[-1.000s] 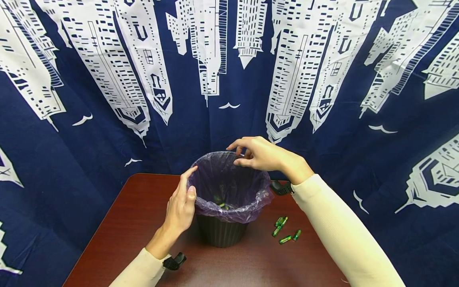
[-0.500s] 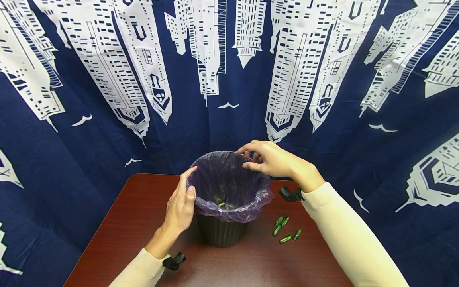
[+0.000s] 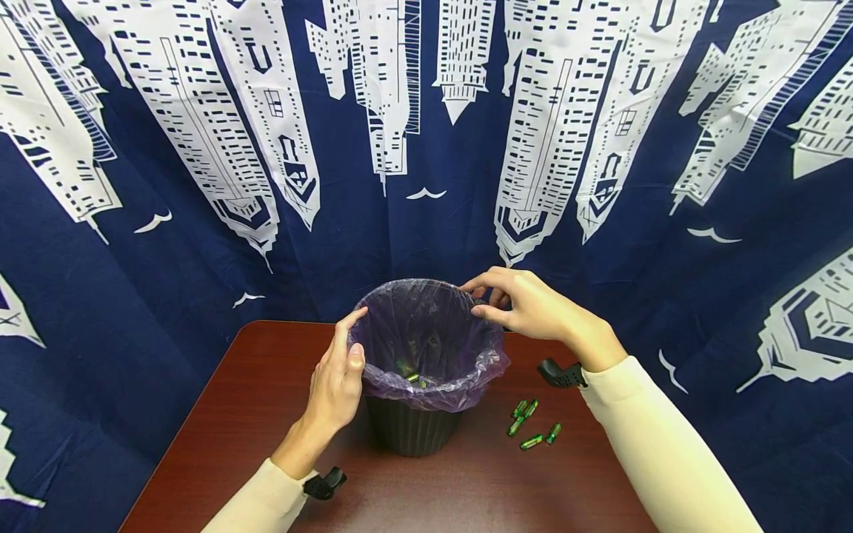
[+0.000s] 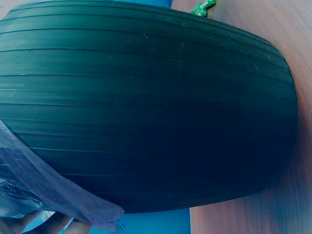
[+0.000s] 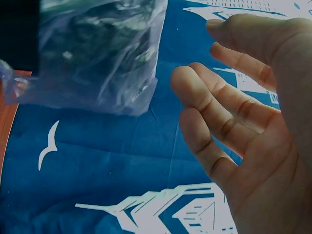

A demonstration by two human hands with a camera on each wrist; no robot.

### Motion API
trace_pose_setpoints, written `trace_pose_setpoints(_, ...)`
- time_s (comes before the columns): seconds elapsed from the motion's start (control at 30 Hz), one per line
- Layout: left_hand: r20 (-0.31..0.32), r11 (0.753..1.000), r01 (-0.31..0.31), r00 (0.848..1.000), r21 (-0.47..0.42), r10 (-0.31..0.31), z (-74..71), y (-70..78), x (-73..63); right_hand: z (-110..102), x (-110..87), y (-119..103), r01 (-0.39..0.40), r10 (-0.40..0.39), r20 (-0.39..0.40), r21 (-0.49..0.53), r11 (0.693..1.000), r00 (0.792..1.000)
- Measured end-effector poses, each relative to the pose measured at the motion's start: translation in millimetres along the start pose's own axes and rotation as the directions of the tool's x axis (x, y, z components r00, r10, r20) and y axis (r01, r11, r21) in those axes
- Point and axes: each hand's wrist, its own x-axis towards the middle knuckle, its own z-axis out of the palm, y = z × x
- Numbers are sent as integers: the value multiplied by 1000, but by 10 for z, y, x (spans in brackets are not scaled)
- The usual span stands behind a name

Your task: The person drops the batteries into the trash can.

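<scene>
A black ribbed trash can (image 3: 413,429), lined with a purple plastic bag (image 3: 433,400), stands upright on the table. My left hand (image 3: 335,381) holds its left rim, the thumb on the near side and the fingers around the outside over the bag. In the left wrist view, the fingers (image 4: 56,223) show beneath the bag's edge. My right hand (image 3: 533,300) hovers at the back right rim with loosely bent fingers and nothing in them; the right wrist view shows it apart from the bag. Several green batteries (image 3: 531,443) lie right of the can. A few more battery-like pieces (image 3: 413,378) lie inside.
The reddish-brown wooden table (image 3: 266,400) extends on both sides of the can. Directly behind it hangs a dark blue cloth (image 3: 400,229) with white buildings and birds. A black strap mount (image 3: 561,373) sits on each wrist.
My right hand has moved right and slightly down, from over the can's opening to its back right rim. The left hand, the can and the loose batteries stay in place.
</scene>
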Motion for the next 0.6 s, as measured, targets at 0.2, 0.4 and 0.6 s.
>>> trace_pose_setpoints(0.2,-13,1000,-15,1000,5,15,1,-9,7,1,-210,111,-11,11,-65,-3,1000,998)
trace_pose_setpoints(0.4,-17,1000,-21,1000,7,21,5,-18,11,14,-445,245,-45,43,-117,-12,999,992)
trace_pose_setpoints(0.6,-20,1000,-29,999,6,29,11,-26,12,49,-662,377,-85,84,-142,-4,996,986)
